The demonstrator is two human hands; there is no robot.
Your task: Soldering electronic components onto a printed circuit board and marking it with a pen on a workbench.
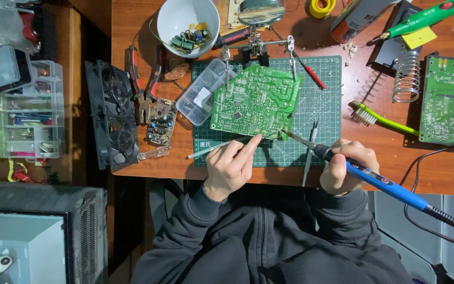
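Fingers (248,150) pinching thin wire (211,148), glossy green board (256,102)

Circuit board (256,102) on mat (321,113), bowl (187,23) behind.

Cluttered wooden desk (132,31), dim surroundings.

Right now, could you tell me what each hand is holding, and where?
Right hand: blue soldering iron, near its front end. Left hand: thin solder wire, pinched at one end.
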